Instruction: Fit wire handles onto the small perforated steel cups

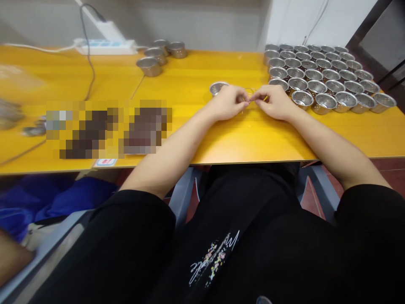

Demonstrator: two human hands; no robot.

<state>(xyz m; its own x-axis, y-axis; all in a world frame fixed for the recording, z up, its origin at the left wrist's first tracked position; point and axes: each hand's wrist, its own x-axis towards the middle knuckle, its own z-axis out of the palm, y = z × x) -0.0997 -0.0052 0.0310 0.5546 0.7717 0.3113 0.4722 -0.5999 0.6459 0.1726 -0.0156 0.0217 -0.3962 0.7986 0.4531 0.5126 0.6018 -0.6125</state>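
Note:
My left hand [232, 102] and my right hand [272, 100] meet above the yellow table, fingertips almost touching. Both are closed in a pinch on a thin wire-like loop [249, 89], whose curve shows just behind the fingertips. It is too fine to make out exactly, and the fingers cover part of it. Right behind my left hand stands a small metal cup with holes [218, 87], partly hidden by that hand. To the right of my right hand, rows of similar perforated metal cups [325, 101] stand upright on the table.
Several more metal cups [149, 67] stand at the back left, near a white power strip [107, 46] with cables. Two blurred-out dark items [144, 131] lie left of my left forearm. Another person's arm [12, 257] shows at the lower left. The table's front edge [253, 162] runs before me.

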